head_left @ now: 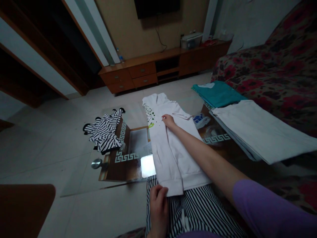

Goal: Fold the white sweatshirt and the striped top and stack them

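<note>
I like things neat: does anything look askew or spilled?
The striped cloth on the glass table, at left, looks rumpled, its edges uneven, unlike the flat teal cloth at right. No spill shows.

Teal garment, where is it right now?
In the head view, the teal garment lies right of the long-sleeved white top, just beyond the folded white garment.
</note>
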A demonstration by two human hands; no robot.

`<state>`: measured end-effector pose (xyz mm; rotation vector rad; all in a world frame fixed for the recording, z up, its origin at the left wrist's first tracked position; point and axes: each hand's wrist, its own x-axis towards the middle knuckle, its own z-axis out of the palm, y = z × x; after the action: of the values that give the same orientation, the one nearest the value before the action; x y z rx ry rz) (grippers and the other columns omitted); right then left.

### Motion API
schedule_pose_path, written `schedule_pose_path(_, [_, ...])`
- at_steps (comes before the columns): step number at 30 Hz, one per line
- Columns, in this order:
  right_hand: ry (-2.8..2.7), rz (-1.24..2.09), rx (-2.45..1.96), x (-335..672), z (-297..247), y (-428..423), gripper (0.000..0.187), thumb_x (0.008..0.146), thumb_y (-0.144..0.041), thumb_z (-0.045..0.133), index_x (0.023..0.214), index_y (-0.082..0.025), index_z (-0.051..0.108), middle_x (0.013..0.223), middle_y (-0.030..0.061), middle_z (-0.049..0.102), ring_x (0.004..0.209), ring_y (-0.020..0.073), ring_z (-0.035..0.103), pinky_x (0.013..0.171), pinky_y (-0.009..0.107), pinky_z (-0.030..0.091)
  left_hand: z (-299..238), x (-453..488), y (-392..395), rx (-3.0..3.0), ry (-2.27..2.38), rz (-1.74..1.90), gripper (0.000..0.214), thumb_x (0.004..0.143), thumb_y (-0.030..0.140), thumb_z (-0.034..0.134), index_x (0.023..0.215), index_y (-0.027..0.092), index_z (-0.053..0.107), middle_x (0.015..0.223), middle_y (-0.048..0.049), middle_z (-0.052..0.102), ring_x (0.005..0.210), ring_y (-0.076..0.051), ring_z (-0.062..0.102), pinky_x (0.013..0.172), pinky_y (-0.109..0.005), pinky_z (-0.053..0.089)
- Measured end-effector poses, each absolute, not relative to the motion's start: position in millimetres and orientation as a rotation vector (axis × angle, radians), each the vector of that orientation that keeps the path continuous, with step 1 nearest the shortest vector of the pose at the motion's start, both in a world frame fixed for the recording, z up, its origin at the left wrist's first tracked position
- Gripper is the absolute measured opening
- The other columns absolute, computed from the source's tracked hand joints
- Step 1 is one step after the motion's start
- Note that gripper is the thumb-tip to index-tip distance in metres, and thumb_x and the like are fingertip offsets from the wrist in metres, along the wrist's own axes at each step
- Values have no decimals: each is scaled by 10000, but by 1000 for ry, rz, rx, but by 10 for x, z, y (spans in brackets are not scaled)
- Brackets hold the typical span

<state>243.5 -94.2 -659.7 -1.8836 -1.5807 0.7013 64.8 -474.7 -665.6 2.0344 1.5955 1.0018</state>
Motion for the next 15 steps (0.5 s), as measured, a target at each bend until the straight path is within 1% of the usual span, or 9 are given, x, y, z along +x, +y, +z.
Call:
schedule_pose_path(5, [-1636, 678, -1894, 2517, -6581, -900, 314, 898, -200, 470, 1174, -176, 618, 1071, 34, 654, 930, 115, 590, 827, 192, 437, -6555, 617, -4776, 2055, 1542, 992, 198, 877, 92, 466, 952, 182, 625, 961, -67, 539, 906, -157, 556, 773, -257, 506])
schedule_pose_path(7, [-1684, 646, -1900, 2533, -6594, -943, 300, 875, -187, 511, 1146, -178, 638, 1092, 50, 637, 964, 136, 577, 860, 215, 430, -6568, 589, -4773, 2106, 1534, 916, 202, 874, 78, 455, 922, 176, 624, 945, -67, 548, 893, -154, 557, 761, -250, 502])
schedule_pose_path(9, [-1742, 594, -1893, 2527, -6603, -1021, 298, 849, -179, 561, 1132, -186, 653, 1138, 70, 603, 1039, 166, 542, 909, 243, 411, -6596, 579, -4768, 2188, 1560, 852, 229, 859, 56, 441, 908, 175, 631, 945, -73, 563, 899, -163, 558, 767, -265, 496])
schedule_pose_path(10, [-1767, 565, -1888, 2517, -6603, -1066, 312, 838, -179, 583, 1143, -190, 650, 1163, 81, 583, 1079, 182, 517, 928, 257, 402, -6608, 590, -4768, 2246, 1589, 839, 253, 848, 49, 438, 928, 179, 640, 974, -81, 574, 931, -177, 557, 794, -290, 490])
schedule_pose_path(12, [-1791, 501, -1882, 2491, -6593, -1152, 380, 829, -190, 610, 1208, -194, 616, 1212, 104, 538, 1141, 214, 463, 949, 285, 390, -6619, 659, -4767, 2387, 1633, 850, 323, 834, 47, 444, 1025, 201, 653, 1079, -99, 589, 1037, -215, 543, 896, -371, 453])
schedule_pose_path(14, [-1808, 397, -1869, 2473, -6575, -1222, 426, 844, -202, 600, 1269, -200, 571, 1238, 118, 508, 1164, 235, 427, 950, 309, 385, -6613, 783, -4753, 2525, 1594, 865, 393, 841, 69, 466, 1155, 241, 628, 1200, -98, 581, 1156, -242, 502, 1022, -450, 358])
schedule_pose_path(15, [-1837, 344, -1848, 2472, -6568, -1250, 414, 867, -205, 570, 1281, -202, 558, 1242, 120, 503, 1164, 237, 420, 950, 317, 382, -6609, 856, -4735, 2588, 1529, 862, 412, 849, 91, 484, 1204, 260, 607, 1240, -89, 578, 1198, -244, 481, 1069, -468, 302])
